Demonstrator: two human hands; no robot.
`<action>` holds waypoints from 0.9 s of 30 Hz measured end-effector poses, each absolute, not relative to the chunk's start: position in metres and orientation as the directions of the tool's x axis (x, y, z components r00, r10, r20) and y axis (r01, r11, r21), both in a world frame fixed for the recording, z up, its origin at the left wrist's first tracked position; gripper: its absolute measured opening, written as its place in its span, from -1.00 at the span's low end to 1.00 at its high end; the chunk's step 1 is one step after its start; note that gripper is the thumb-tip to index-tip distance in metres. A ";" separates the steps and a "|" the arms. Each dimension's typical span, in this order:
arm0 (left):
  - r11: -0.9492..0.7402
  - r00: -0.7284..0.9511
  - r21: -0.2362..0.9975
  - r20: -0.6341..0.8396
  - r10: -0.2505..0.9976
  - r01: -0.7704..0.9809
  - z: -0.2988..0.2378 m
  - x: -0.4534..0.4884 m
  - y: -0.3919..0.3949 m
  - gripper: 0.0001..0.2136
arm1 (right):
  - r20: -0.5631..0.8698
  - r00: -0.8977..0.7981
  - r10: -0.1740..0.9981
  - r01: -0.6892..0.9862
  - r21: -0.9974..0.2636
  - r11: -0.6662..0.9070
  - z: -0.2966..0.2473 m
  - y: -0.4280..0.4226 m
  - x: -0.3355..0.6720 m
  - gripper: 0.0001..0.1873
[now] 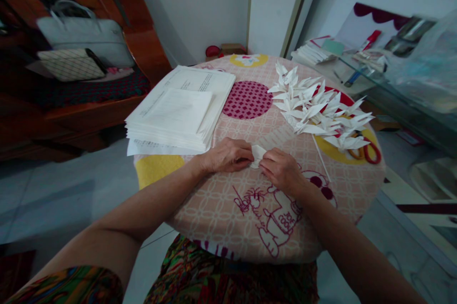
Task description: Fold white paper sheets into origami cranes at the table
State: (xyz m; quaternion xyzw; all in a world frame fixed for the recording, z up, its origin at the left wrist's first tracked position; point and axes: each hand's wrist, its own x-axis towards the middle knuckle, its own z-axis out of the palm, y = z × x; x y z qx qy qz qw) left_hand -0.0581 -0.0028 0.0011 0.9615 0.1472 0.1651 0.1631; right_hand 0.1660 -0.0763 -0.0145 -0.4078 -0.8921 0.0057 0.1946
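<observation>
Between my two hands, low over the middle of the round table, is a small piece of folded white paper [257,155]. My left hand [231,154] pinches its left side, fingers closed. On its right edge, my right hand [282,168] grips with thumb and fingers together. Parts of the paper are hidden under the fingertips. Just behind it lies a pale printed strip [276,137]. Several folded white paper cranes [314,108] are heaped at the table's right. To the left rests a thick stack of printed paper sheets [171,108], with smaller sheets [182,108] on top.
A patterned pink cloth [221,213] covers the table. Scissors [371,151] with orange-red handles lie near its right edge, a thin white stick [321,158] beside them. A glass shelf [385,89] stands at right. At left, a wooden bench [143,56] holds a handbag [85,39].
</observation>
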 end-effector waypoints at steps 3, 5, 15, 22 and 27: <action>-0.868 0.884 0.429 0.265 0.386 0.251 0.002 -0.058 -0.003 -0.84 | 0.359 -0.570 0.739 0.730 -0.191 0.656 -0.014 -0.076 0.166 -0.72; -0.843 0.869 0.463 0.256 0.424 0.275 0.003 -0.058 -0.003 -0.85 | 0.367 -0.551 0.749 0.734 -0.213 0.644 -0.013 -0.075 0.167 -0.74; -0.751 0.831 0.545 0.165 0.531 0.372 0.005 -0.058 0.001 -0.87 | 0.290 -0.513 0.808 0.786 -0.219 0.578 -0.009 -0.077 0.170 -0.75; -0.777 0.837 0.509 0.181 0.517 0.370 0.004 -0.057 0.000 -0.87 | 0.236 -0.532 0.813 0.829 -0.054 0.557 -0.003 -0.080 0.173 -0.80; -0.810 0.845 0.481 0.227 0.483 0.334 0.005 -0.057 -0.001 -0.88 | 0.224 -0.544 0.808 0.825 -0.032 0.564 0.000 -0.081 0.176 -0.80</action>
